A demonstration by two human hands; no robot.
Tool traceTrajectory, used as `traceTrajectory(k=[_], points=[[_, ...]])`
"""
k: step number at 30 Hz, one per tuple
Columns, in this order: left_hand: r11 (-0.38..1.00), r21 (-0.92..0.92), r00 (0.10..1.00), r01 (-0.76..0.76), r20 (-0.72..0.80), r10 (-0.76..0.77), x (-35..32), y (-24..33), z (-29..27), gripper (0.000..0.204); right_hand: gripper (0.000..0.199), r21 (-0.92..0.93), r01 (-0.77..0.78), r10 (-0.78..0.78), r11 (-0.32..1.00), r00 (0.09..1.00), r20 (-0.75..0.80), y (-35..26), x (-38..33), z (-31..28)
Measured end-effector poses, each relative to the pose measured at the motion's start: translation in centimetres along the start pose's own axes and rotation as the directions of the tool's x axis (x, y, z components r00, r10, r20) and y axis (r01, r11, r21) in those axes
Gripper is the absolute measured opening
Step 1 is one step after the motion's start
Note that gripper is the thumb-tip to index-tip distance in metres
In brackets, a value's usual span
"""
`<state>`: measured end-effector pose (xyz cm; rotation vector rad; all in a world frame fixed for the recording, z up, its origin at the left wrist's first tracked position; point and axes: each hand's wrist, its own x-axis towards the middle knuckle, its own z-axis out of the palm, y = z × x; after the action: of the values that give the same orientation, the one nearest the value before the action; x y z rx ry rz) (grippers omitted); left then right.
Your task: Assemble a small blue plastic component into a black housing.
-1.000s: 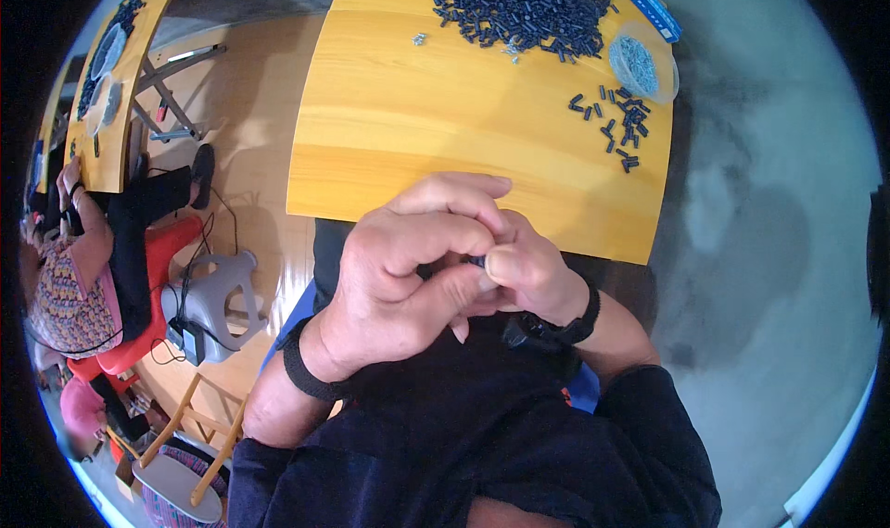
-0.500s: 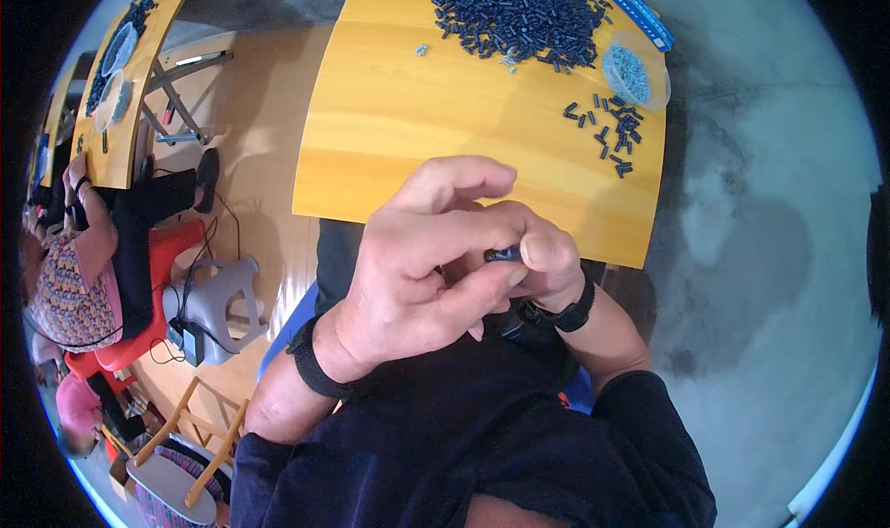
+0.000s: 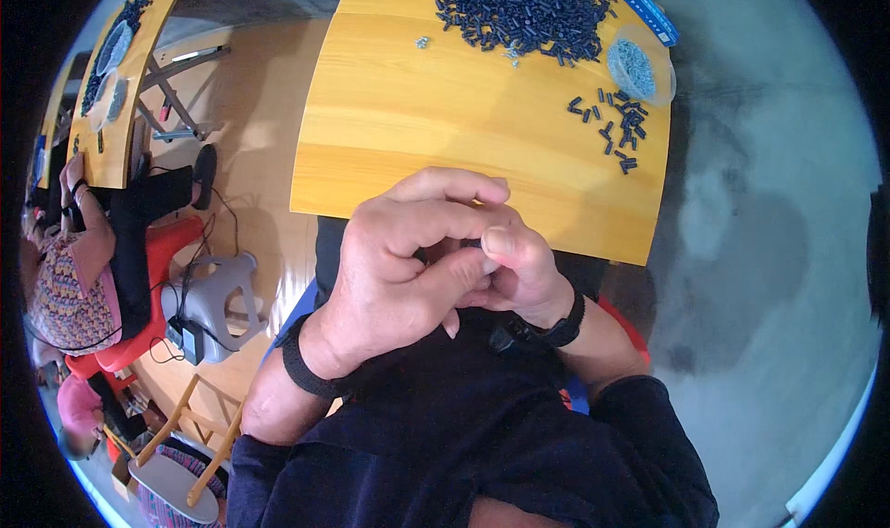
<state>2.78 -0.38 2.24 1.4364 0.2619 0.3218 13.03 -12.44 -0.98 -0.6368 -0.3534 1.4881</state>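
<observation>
My left hand (image 3: 394, 259) and my right hand (image 3: 527, 267) meet just in front of the table's near edge, above my lap. Between their fingertips is a small black cylindrical piece (image 3: 472, 242), of which only a dark sliver shows. The thumb and index finger of my left hand pinch around it, while my right thumb presses at its right end. Curled under, the other right fingers are largely hidden by the left hand. On the yellow wooden table (image 3: 399, 129), a large heap of similar black pieces (image 3: 519, 13) lies at the far side, with a smaller scatter (image 3: 626, 125) at the right.
A clear round tub of small silvery parts (image 3: 632, 69) stands by the right edge, near a blue box (image 3: 644, 9). Two tiny clusters of metal bits (image 3: 423, 42) lie before the heap. To the left, a person sits at another table beside a grey stool (image 3: 215, 305).
Both hands have shifted slightly left, staying together. The black piece, plainly visible between the fingertips before, is now almost covered by my fingers and right thumb.
</observation>
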Motion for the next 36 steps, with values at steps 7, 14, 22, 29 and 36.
traceTrajectory(k=[7,14,22,29,36], points=[[0.986,0.119,0.989,-0.12,-0.076,0.129,0.4,-1.3,0.7,0.018,0.048,0.218,0.045,-0.095,0.975,0.97,0.223,1.3,0.8,-1.9],[0.997,0.073,0.98,0.023,-0.199,-0.008,-0.2,-1.0,1.9,0.011,0.058,0.191,0.026,-0.057,0.981,0.985,0.163,1.6,0.8,-2.7],[0.976,0.21,0.968,0.055,-0.251,-0.001,-0.4,-2.6,1.7,0.013,0.056,0.222,-0.017,0.005,0.975,0.998,0.057,2.5,1.0,-2.6],[0.949,0.305,0.98,-0.081,-0.152,0.133,-0.3,-4.0,0.8,0.019,0.061,0.17,0.019,-0.009,0.985,0.998,-0.056,2.9,1.0,-2.8],[0.993,0.122,0.969,0.007,-0.246,0.024,-0.4,-4.3,1.5,0.017,0.06,0.077,0.067,-0.055,0.995,0.987,-0.153,3.1,0.8,-2.6]])
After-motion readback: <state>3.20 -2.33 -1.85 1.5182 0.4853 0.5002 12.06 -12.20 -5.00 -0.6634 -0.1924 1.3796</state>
